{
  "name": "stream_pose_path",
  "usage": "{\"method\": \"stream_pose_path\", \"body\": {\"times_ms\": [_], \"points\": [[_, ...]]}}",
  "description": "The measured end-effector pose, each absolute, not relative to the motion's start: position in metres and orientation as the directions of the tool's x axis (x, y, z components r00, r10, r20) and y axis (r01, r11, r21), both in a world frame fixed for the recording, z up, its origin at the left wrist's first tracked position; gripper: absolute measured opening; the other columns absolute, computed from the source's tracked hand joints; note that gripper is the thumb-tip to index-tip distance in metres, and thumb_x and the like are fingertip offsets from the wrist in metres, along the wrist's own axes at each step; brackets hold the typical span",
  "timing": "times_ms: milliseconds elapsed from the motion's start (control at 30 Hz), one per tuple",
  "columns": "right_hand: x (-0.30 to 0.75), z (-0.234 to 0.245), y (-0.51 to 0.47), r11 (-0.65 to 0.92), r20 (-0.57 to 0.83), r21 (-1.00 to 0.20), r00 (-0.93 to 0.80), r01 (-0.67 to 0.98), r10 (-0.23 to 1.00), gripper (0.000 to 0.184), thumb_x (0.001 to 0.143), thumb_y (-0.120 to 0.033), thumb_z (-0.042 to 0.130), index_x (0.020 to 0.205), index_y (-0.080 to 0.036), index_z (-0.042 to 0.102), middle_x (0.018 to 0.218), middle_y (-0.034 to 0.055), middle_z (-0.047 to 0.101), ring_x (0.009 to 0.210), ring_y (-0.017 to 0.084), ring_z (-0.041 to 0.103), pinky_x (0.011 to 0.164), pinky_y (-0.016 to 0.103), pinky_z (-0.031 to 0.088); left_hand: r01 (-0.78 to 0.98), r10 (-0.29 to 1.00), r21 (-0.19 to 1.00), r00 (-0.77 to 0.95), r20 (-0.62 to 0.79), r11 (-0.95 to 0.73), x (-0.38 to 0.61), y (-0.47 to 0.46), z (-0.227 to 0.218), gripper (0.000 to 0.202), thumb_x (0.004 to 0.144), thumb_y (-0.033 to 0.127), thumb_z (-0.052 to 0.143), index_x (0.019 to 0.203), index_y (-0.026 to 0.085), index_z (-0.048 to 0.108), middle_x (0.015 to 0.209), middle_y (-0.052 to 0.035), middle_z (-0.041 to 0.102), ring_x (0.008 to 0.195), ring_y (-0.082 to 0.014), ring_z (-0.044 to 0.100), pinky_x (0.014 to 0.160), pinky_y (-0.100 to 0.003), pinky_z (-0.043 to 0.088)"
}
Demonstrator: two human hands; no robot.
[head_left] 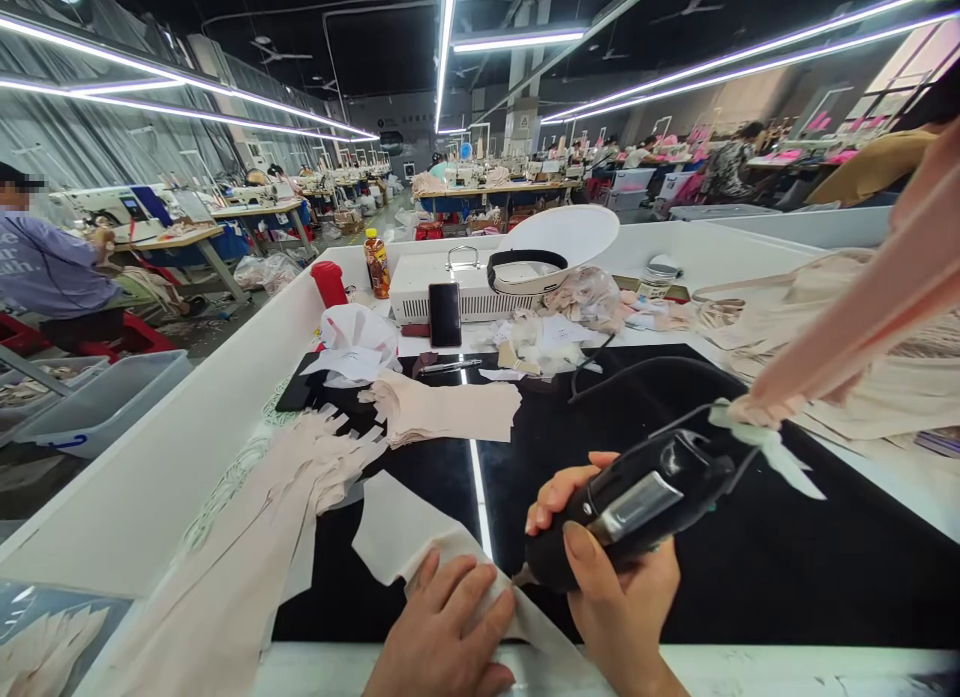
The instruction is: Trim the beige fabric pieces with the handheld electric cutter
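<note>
My right hand (611,567) is wrapped round a black hand-held power tool (637,502), with its tip down by a pale pink fabric piece (397,527) on the black mat (675,577). A black cord (637,372) runs from the tool back across the mat. My left hand (442,632) lies flat on the fabric beside the tip, fingers stretched out. A fan of cut pink strips (285,497) lies to the left, and a folded stack of the same fabric (442,409) sits further back.
A white machine box (409,287) with a phone (445,314) leaning on it stands at the back, beside a red cup (329,283) and a drink bottle (377,262). Fabric is heaped at right (862,367). A seated person (52,267) works at far left; grey bins (105,397) sit below.
</note>
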State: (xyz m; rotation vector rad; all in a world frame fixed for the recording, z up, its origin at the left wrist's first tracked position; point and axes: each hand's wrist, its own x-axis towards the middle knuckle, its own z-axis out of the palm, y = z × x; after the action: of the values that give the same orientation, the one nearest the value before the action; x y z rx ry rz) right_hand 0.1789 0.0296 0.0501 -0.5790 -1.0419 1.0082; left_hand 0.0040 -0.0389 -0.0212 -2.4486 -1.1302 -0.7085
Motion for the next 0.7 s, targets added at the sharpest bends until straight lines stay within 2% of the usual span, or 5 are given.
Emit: {"method": "stream_pose_path", "body": {"times_ms": [133,267,400,533,700], "points": [[0.173,0.053,0.032,0.452,0.437,-0.783,0.141,-0.427,0.889,0.04,0.094,-0.033,0.08,0.126,-0.028,0.057,0.086,-0.0007,0.067,0.066,0.016,0.066,0.062,0.031,0.058,0.777,0.606,-0.102,0.559,0.566,-0.621,0.005,-0.04,-0.026,0.044,0.11,0.055,0.05,0.131,0.021,0.069,0.124,-0.0068,0.07,0.115,-0.0211,0.064,0.116,-0.037,0.048],[0.17,0.054,0.032,0.446,0.442,-0.784,0.115,-0.432,0.889,0.038,0.095,-0.033,0.079,0.125,-0.028,0.056,0.086,-0.0003,0.067,0.064,0.015,0.065,0.055,0.028,0.055,0.797,0.641,-0.065,0.528,0.557,-0.6,0.007,-0.041,-0.032,0.046,0.105,0.057,0.06,0.132,0.021,0.068,0.124,-0.0088,0.069,0.114,-0.024,0.064,0.115,-0.042,0.049],[0.171,0.05,0.034,0.438,0.437,-0.804,0.101,-0.402,0.894,0.034,0.097,-0.029,0.076,0.125,-0.029,0.057,0.088,-0.0002,0.068,0.066,0.015,0.066,0.061,0.031,0.057,0.79,0.643,-0.057,0.536,0.547,-0.611,0.008,-0.041,-0.035,0.048,0.103,0.057,0.061,0.134,0.021,0.066,0.123,-0.0094,0.068,0.114,-0.0241,0.064,0.115,-0.042,0.05],[0.172,0.047,0.039,0.445,0.45,-0.789,0.095,-0.423,0.888,0.038,0.097,-0.03,0.077,0.128,-0.03,0.056,0.09,-0.0007,0.067,0.068,0.016,0.067,0.065,0.033,0.059,0.788,0.646,-0.043,0.534,0.545,-0.614,0.008,-0.041,-0.035,0.049,0.103,0.058,0.062,0.136,0.021,0.065,0.123,-0.0098,0.067,0.115,-0.0246,0.064,0.114,-0.043,0.05],[0.167,0.049,0.041,0.449,0.461,-0.771,0.091,-0.451,0.883,0.038,0.096,-0.032,0.078,0.127,-0.029,0.056,0.089,-0.0013,0.066,0.068,0.015,0.065,0.063,0.031,0.057,0.791,0.633,-0.027,0.51,0.582,-0.612,0.009,-0.041,-0.037,0.044,0.106,0.056,0.057,0.131,0.021,0.067,0.121,-0.0102,0.066,0.113,-0.0244,0.064,0.113,-0.045,0.05]]}}
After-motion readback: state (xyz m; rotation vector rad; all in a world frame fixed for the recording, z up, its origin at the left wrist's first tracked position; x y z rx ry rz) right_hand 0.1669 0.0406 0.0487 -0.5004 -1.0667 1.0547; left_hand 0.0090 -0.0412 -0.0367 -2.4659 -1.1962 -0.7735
